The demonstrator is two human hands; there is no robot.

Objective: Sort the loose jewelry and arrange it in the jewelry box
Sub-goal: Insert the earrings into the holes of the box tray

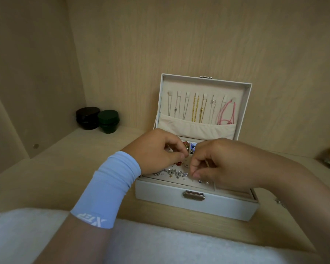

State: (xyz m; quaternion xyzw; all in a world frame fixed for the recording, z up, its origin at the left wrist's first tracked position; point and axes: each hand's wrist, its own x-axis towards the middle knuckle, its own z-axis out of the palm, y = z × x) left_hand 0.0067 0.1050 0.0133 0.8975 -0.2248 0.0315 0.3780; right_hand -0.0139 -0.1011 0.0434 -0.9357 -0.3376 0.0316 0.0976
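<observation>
My left hand [156, 149] and my right hand [219, 164] meet over the open tray of the jewelry box [196, 204], which sits on a pale wooden shelf [46, 168]. On my left hand the fingers curl in close, thumb tip pressed toward the forefinger in a narrow pinch; whether anything small sits between them I cannot tell. My right hand is curled the same way, fingertips drawn tight together just above the tray, and a thin pale sliver shows by them, too small to name. The two pinches are nearly touching each other.

Under my hands lies the earring panel [179, 176], a cream pad with tiny holes, and a row of sparkling studs [171, 172] runs across it. A red stud [178, 164] sits just behind that row. Further back, between my hands, a small compartment holds red and blue beads [190, 146].

The lid [204, 103] stands upright behind, lined in cream. Thin silver chains [176, 106] hang at its left, gold chains [197, 108] in the middle and a pink cord [227, 113] at the right, their ends tucked into a fabric pocket [194, 128]. A metal clasp [193, 195] sits on the front wall of the box.

A light blue sleeve [107, 189] covers my left forearm. In the left corner stand a black jar [87, 118] and a green jar [108, 121], touching. Something white and soft [27, 235] lies nearest me.
</observation>
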